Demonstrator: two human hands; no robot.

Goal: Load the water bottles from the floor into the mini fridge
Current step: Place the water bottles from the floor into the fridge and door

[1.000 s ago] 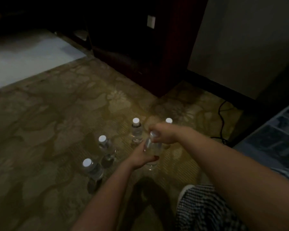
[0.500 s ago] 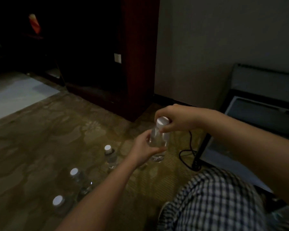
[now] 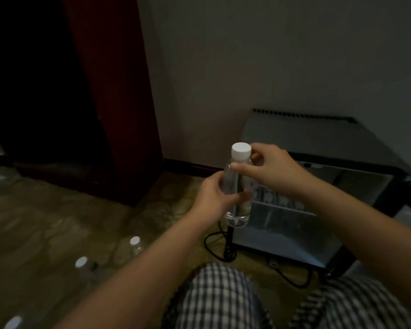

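Water bottle upright, axis vertical, just left-front of mini fridge. Left hand wraps body; right hand pinches neck below cap, nearer fridge opening.

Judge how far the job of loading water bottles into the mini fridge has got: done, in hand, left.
Done: the mini fridge stands open; its blurred shelf may hold bottles, but I cannot tell. In hand: one water bottle, held up before the fridge, left hand round its body, right hand pinching its neck. Left: placing it, then the three floor bottles on the carpet.
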